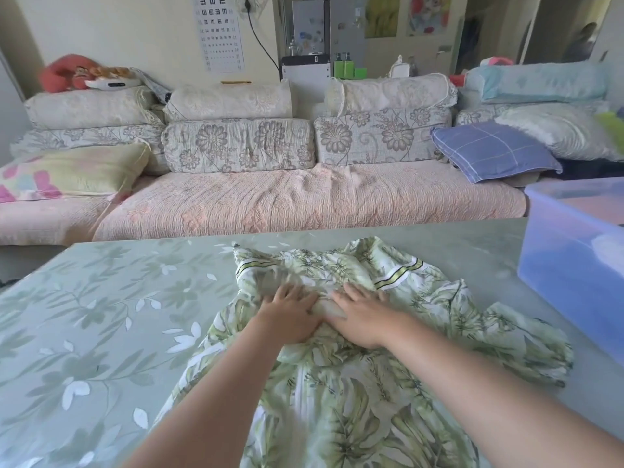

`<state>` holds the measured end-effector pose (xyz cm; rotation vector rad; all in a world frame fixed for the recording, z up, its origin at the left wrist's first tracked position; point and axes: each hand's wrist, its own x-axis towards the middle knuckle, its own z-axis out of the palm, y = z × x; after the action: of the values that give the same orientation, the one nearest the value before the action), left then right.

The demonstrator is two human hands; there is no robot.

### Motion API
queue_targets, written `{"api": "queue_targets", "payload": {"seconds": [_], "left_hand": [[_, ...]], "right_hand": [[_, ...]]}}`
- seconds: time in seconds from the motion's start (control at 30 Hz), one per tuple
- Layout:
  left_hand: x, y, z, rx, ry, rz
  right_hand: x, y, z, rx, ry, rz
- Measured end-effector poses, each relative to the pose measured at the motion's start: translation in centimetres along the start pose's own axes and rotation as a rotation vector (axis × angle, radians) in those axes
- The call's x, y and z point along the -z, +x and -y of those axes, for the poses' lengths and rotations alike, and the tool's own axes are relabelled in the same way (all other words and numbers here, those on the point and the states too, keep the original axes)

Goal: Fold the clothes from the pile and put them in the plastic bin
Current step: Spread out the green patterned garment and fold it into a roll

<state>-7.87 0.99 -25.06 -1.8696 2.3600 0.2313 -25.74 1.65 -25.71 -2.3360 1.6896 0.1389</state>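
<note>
On the table [101, 298], which carries a pale green cloth printed with leaves, one garment [371, 383] lies spread out at centre and right of centre. It is white with a green leaf print and has two striped bands near its far edge. The fabric is rumpled, not flat, and its near part runs off the bottom of the view between the person's forearms.

Left hand [290, 320]: palm down on the middle of the garment, fingers fairly straight and pointing away from the person, pressing the cloth. The fingertips are blurred.

Right hand [363, 320]: also palm down on the garment, just beside the left hand, fingers straight and spread slightly. A small ridge of bunched fabric stands between the two hands. Whether either thumb pinches that ridge cannot be told.

Plastic bin [557, 265]: translucent blue, standing on the far right part of the table, apart from the garment and cut off by the right edge of the view. Pale shapes show through its wall; what they are cannot be made out.

Beyond the table stands a sofa [270, 201] with a pink quilted seat cover and flower-patterned back cushions. A blue checked pillow [489, 150] rests at its right end. An eye chart [217, 32] hangs on the wall behind.
</note>
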Motion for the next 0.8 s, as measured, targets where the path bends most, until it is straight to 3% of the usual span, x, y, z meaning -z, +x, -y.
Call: {"api": "queue_targets", "payload": {"seconds": [0.1, 0.27, 0.37, 0.43, 0.53, 0.7, 0.8], "left_hand": [[-0.6, 0.0, 0.1, 0.084, -0.002, 0.081], [2.6, 0.4, -3.1, 0.022, -0.069, -0.175], [4.0, 0.5, -7.2, -0.083, -0.258, -0.297], [4.3, 0.3, -10.4, -0.134, -0.483, -0.253], [3.6, 0.0, -14.8, -0.192, -0.629, -0.083], [1.7, -1.2, -18.1, -0.278, -0.444, 0.161], [1.1, -1.2, -18.3, -0.260, -0.389, 0.197]], "right_hand": [[0.4, -0.6, -0.9, 0.035, -0.012, -0.016], [4.0, -2.5, -3.2, 0.025, 0.111, -0.310], [5.3, -4.4, -5.9, -0.089, 0.127, -0.382], [5.5, -6.0, -7.9, -0.158, 0.134, -0.386], [6.0, -8.6, -10.6, -0.249, 0.165, -0.351], [5.8, -11.8, -13.4, -0.447, 0.103, -0.109], [5.0, -12.9, -13.8, -0.522, 0.011, 0.041]]}}
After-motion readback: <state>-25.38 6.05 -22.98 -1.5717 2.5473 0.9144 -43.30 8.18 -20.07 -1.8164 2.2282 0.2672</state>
